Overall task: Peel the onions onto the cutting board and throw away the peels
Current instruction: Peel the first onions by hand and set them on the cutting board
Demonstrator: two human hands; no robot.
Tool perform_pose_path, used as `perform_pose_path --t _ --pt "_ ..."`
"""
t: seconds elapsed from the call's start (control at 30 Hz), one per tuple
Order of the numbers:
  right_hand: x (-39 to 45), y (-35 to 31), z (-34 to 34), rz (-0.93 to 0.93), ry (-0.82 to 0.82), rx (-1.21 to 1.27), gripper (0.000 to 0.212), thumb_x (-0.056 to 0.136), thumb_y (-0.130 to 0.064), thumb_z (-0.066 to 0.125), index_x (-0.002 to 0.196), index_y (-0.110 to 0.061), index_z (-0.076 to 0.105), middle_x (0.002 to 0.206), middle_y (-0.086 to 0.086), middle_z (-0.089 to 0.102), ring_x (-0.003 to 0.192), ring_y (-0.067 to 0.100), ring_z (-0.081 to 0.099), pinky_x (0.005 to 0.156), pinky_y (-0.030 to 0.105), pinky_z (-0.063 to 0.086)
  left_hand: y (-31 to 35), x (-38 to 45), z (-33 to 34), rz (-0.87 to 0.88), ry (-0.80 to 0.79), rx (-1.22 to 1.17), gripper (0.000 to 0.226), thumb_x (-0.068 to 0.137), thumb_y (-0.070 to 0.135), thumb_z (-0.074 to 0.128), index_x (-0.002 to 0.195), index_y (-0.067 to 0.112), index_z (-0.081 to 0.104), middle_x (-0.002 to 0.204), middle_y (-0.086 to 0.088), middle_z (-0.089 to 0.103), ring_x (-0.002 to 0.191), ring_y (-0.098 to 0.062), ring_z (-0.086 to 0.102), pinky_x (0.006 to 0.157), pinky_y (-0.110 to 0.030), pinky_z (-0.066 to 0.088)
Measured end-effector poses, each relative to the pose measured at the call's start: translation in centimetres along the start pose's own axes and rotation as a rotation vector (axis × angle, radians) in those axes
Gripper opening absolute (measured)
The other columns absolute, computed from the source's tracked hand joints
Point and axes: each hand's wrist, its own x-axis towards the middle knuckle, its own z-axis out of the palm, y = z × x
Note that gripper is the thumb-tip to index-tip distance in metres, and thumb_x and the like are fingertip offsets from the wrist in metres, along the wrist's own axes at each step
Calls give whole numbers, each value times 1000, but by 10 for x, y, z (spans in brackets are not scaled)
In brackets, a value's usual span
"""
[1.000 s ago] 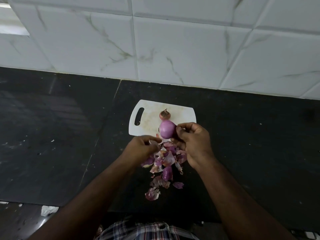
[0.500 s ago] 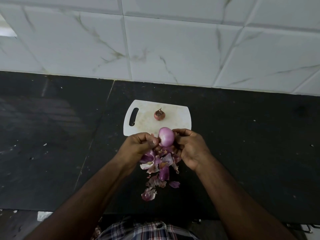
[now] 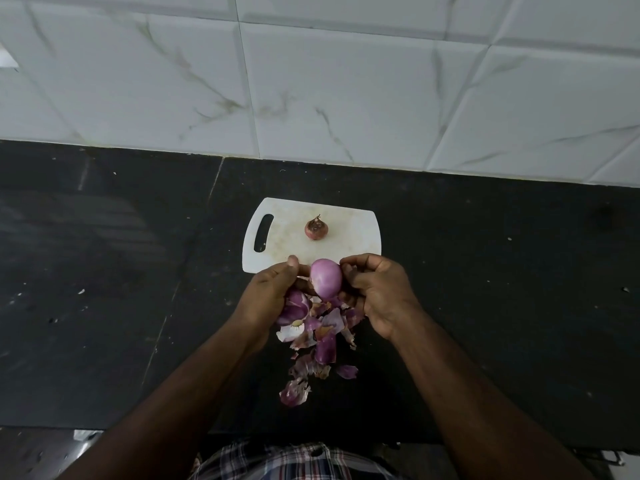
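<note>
Peeled onion [image 3: 326, 277] sits pinched between left hand [image 3: 273, 293] and right hand [image 3: 375, 292], above the peels [image 3: 313, 336], near the cutting board [image 3: 349, 233].

A black stone counter [image 3: 104, 289] filled the lower part of the view, its surface dull and flecked with pale specks. A thin seam [image 3: 180, 292] ran across it from the wall toward the near edge. Behind it rose a wall [image 3: 346, 91] of large white tiles with faint grey-brown veins and grey grout lines. Light was soft and even, with a faint sheen on the counter's left side.
</note>
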Motion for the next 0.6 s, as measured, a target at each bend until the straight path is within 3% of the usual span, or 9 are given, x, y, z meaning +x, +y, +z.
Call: perform_pose_path --t 0.13,0.23,0.3,0.4,0.53,0.6 --pt "5 3 0 10 -2 -13 14 90 6 63 90 -5 72 81 9 73 64 17 69 53 30 56 2 5 4 8 19 59 32 102 22 56 75 6 60 56 -14 57 37 -13 45 40 -17 30" --pt "15 -2 -6 7 15 -14 14 91 5 63 90 -7 71 83 9 73 68 19 69 59 35 60 1 10 5 -39 65 18 42 104 30 52 68 13 65 71 -20 65 59 -27 54 56 -31 39" --pt "35 -12 -20 -29 122 -49 15 92 4 62 90 -9 70 90 9 72 76 20 69 67 37 61 1 13 4 -110 124 -21 49 105 39 48 65 13 60 81 -17 72 75 -34 57 67 -41 41" --pt "73 -27 -43 -61 267 -145 14 94 2 60 92 -10 67 96 10 69 83 20 68 68 33 62 2 16 3 -186 156 -33 55 102 51 48 64 12 52 83 -12 76 80 -35 64 73 -44 45" --pt "111 -27 -40 -53 224 -271 15 98 2 53 98 -7 65 86 10 68 70 16 65 69 32 60 2 17 4 -213 179 15 48 103 42 51 85 2 67 80 -8 75 70 -23 63 60 -30 49" --pt "125 -28 -32 -51 197 -325 16 98 2 52 100 -6 65 83 9 67 67 14 65 68 32 60 -1 18 1 -212 165 -31 34 105 31 50 100 1 67 82 -9 74 76 -25 66 68 -34 53"
